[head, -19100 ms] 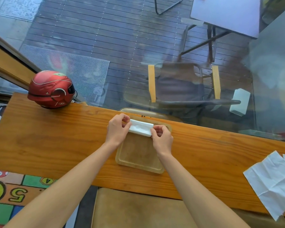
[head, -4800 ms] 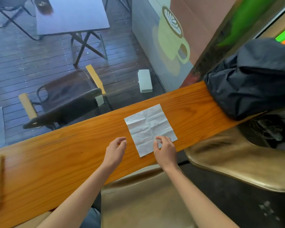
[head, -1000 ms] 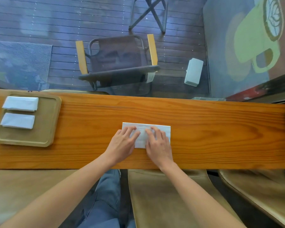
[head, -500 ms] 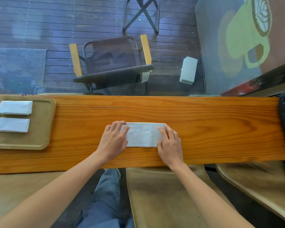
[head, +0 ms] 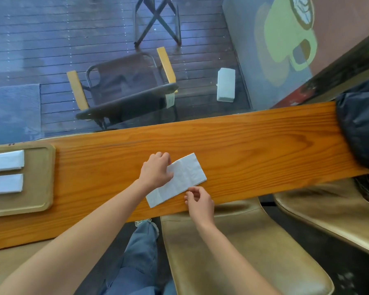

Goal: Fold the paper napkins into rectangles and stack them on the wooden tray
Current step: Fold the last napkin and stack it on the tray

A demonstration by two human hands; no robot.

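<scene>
— How many napkins do you count?

— Three. Two folded napkins, the far one (head: 5,160) and the near one (head: 5,183), side by side on one wooden tray (head: 41,177), and one half-folded napkin (head: 186,175) on my table (head: 254,145).

— And your hands?

— Two: my left hand (head: 156,170) and my right hand (head: 199,201).

— Anything else?

— One dark bag (head: 362,124) at the table's right end, one chair (head: 124,88) outside the glass, and one white box (head: 225,85) on the deck.
</scene>
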